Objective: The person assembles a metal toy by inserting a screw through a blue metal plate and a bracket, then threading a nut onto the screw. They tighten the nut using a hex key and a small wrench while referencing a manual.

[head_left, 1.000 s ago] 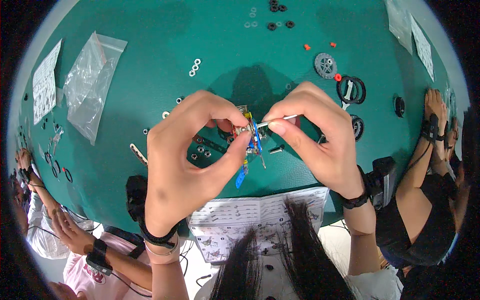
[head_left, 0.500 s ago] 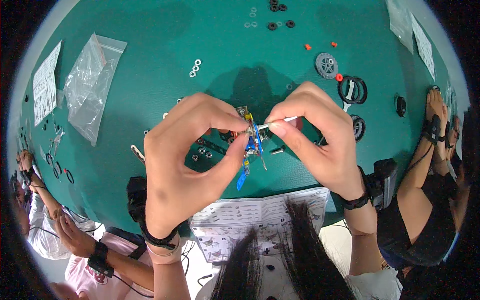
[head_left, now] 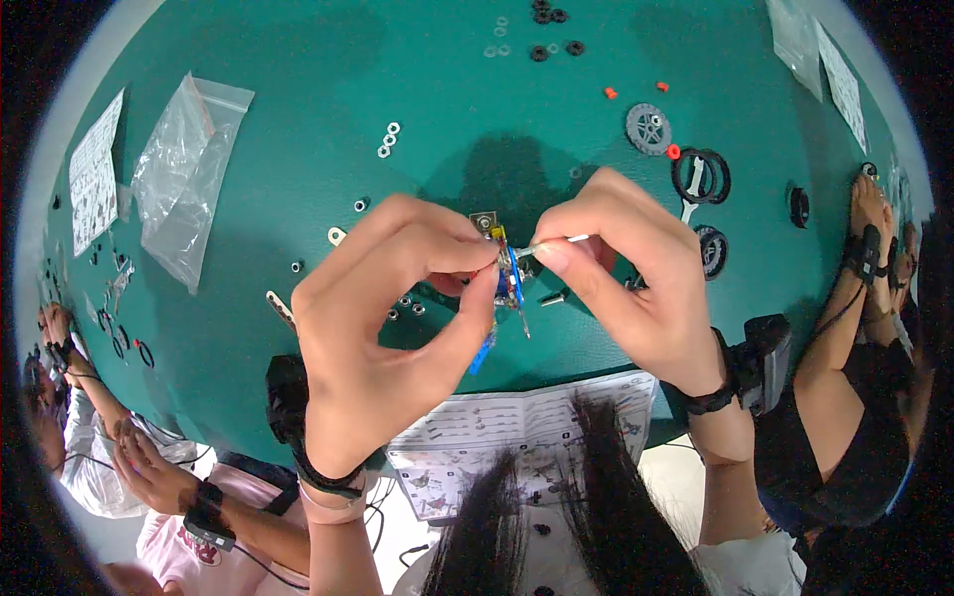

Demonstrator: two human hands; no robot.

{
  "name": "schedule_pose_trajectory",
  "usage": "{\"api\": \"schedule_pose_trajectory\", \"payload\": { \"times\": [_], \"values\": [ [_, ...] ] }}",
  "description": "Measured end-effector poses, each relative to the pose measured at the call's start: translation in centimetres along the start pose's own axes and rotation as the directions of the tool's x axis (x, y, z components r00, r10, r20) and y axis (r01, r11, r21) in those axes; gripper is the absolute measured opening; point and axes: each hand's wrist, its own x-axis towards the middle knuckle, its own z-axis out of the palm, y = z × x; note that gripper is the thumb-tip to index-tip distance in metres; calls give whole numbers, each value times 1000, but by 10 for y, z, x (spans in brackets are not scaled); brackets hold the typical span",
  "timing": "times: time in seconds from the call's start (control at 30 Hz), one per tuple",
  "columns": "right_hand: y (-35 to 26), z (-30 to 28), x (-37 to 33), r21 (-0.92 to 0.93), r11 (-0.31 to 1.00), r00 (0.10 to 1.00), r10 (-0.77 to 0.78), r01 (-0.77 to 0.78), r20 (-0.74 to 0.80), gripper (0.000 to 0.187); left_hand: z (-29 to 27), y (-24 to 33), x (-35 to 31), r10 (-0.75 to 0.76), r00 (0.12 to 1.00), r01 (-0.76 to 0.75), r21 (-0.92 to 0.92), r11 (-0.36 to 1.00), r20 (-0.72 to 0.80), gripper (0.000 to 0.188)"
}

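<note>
My left hand (head_left: 383, 273) pinches a small model assembly (head_left: 514, 278) between thumb and fingertips, above the middle of the table. Metal, blue and yellow parts show on the assembly, and a blue piece (head_left: 483, 353) sticks out below it; my fingers hide its left side. On the other side my right hand (head_left: 636, 263) closes thumb and forefinger on a thin, pale bar-shaped tool (head_left: 525, 251), whose exact kind I cannot make out. The tool's left end meets the assembly's right side. A screw (head_left: 553, 298) lies on the table just below my right fingers.
Metal nuts (head_left: 389, 140), a grey wheel hub (head_left: 649, 129), black tyre rings (head_left: 702, 177), a wrench (head_left: 694, 189) and a tyred wheel (head_left: 712, 252) lie around on the green table (head_left: 308, 119). A printed sheet (head_left: 517, 427) sits at the near edge, a plastic bag (head_left: 194, 179) at left. Other people sit on both sides.
My left hand has shifted slightly right and down, covering a bit more of the assembly. Both hands keep their grip, and the tool stays against the assembly.
</note>
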Motion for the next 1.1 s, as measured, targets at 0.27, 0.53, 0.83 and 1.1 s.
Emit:
{"api": "schedule_pose_trajectory", "payload": {
  "times": [0.27,0.53,0.83,1.1],
  "values": [
    [-2,0,-1,-140,990,1000,-26,28,17,7,3,0,-1,64,997,-61,57,997,-43,17],
    [-5,-5,1,-212,975,998,-70,69,1,8,5,2,-2,109,992,-102,105,989,-57,19],
    [-4,-10,-1,-101,995,998,26,-20,58,9,3,-6,3,101,995,-103,56,993,25,20],
    [-4,-10,-1,-14,987,983,160,-159,91,10,3,-4,0,-119,987,121,-15,992,109,26]
  ]
}}
